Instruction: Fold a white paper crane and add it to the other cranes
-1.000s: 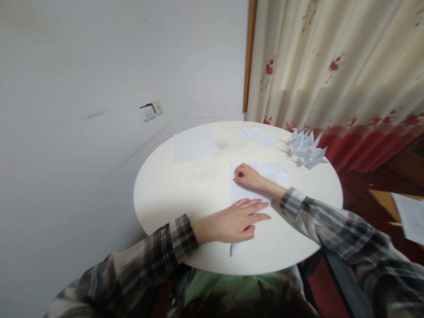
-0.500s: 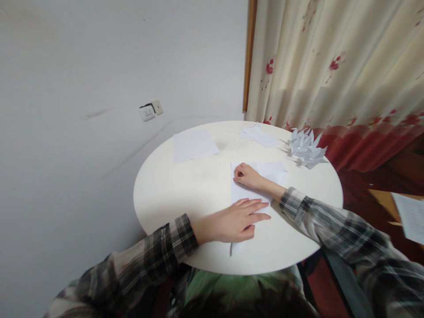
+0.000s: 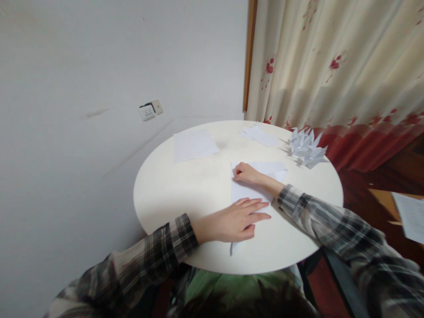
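Observation:
A partly folded sheet of white paper (image 3: pixel 247 192) lies on the table in front of me. My left hand (image 3: pixel 240 220) rests flat over its lower part, fingers stretched out and spread to the right. Below that hand a narrow pointed end of the paper (image 3: pixel 234 248) shows. My right hand (image 3: pixel 244 172) is closed, its curled fingertips pressing on the sheet near the upper left edge. I see nothing inside its fingers. Part of the sheet is hidden under both hands and the right wrist.
The round white table (image 3: pixel 172 194) stands by a wall. Toward its back lie a flat white sheet (image 3: pixel 194 145) and several smaller paper pieces (image 3: pixel 260 135). Folded pointed paper shapes (image 3: pixel 306 148) stand at the right edge. A printed page (image 3: pixel 410 215) lies farther right.
My right hand has shifted very slightly on the paper, and its forearm has moved a little to the left. My left hand and the sheet stay where they were.

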A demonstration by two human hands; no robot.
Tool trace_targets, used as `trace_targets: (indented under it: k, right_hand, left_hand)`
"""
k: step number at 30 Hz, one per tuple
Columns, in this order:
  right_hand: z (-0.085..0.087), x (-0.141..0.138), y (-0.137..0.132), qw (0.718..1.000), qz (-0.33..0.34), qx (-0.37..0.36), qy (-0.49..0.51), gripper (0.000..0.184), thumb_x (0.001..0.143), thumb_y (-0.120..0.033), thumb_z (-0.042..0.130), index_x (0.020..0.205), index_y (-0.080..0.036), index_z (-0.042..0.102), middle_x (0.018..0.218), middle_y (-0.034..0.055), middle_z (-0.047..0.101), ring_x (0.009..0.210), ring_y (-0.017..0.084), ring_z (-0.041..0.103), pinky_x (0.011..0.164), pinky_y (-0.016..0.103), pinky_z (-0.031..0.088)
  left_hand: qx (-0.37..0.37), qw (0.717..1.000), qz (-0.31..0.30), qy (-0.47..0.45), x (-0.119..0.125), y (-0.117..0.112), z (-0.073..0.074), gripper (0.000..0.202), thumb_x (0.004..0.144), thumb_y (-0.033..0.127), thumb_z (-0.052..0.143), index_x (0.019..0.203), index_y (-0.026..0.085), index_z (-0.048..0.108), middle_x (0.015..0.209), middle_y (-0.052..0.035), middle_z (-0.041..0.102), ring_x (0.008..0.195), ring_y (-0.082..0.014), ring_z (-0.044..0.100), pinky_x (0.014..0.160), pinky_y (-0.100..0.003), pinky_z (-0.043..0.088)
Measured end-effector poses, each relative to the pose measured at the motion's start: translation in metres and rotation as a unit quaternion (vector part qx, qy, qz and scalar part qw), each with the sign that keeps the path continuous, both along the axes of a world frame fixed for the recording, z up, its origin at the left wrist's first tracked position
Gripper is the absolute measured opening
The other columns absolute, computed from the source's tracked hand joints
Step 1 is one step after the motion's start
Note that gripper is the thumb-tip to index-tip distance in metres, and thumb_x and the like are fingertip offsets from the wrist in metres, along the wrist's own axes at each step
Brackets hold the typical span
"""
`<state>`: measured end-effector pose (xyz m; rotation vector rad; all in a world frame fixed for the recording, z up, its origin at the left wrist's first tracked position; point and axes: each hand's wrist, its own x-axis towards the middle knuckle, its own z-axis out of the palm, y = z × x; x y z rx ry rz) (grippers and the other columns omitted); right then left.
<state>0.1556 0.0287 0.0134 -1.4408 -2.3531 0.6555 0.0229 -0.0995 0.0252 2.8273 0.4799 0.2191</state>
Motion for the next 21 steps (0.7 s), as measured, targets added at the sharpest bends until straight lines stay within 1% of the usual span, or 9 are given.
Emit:
trace_targets:
  k: [4,10,16,21]
  right_hand:
    - [0.0,0.0,-0.002,1.0,0.0,-0.002,-0.002,0.011,0.065,-0.017,0.058,0.067,-0.011,0.067,0.066,0.005,0.062,0.059,0.012,0.05,0.055,0.022,0.035]
    - [-0.005,0.002,-0.004,0.998,0.012,0.06,-0.008,0.008,0.069,-0.018,0.058,0.069,-0.013,0.064,0.082,0.0076,0.061,0.075,0.015,0.053,0.066,0.023,0.038]
    - [-0.008,0.003,-0.001,0.998,0.012,0.052,-0.011,0.007,0.07,-0.019,0.058,0.068,-0.014,0.062,0.085,0.0083,0.059,0.08,0.016,0.052,0.068,0.023,0.037]
    - [-0.008,0.003,-0.002,0.999,0.014,0.049,-0.001,0.006,0.069,-0.019,0.058,0.067,-0.014,0.06,0.085,0.0085,0.058,0.079,0.016,0.051,0.069,0.024,0.037]
  left_hand:
    - [0.004,1.0,0.0,0.003,0.0,0.0,-0.001,0.047,0.083,0.016,0.041,0.13,0.018,0.04,0.145,-0.0072,0.028,0.135,-0.0193,0.021,0.11,-0.036,0.017]
    - [0.008,1.0,-0.004,0.004,0.0,0.002,-0.003,0.044,0.087,0.022,0.041,0.131,0.017,0.038,0.146,-0.0083,0.026,0.135,-0.0209,0.02,0.11,-0.037,0.016]
    - [0.017,1.0,-0.001,0.026,0.0,-0.001,-0.001,0.044,0.09,0.027,0.038,0.133,0.017,0.036,0.147,-0.0095,0.023,0.136,-0.0223,0.017,0.111,-0.038,0.015]
    - [0.02,0.999,0.022,0.031,0.0,-0.009,-0.003,0.048,0.09,0.029,0.038,0.135,0.016,0.03,0.148,-0.0108,0.019,0.136,-0.0226,0.015,0.11,-0.039,0.016]
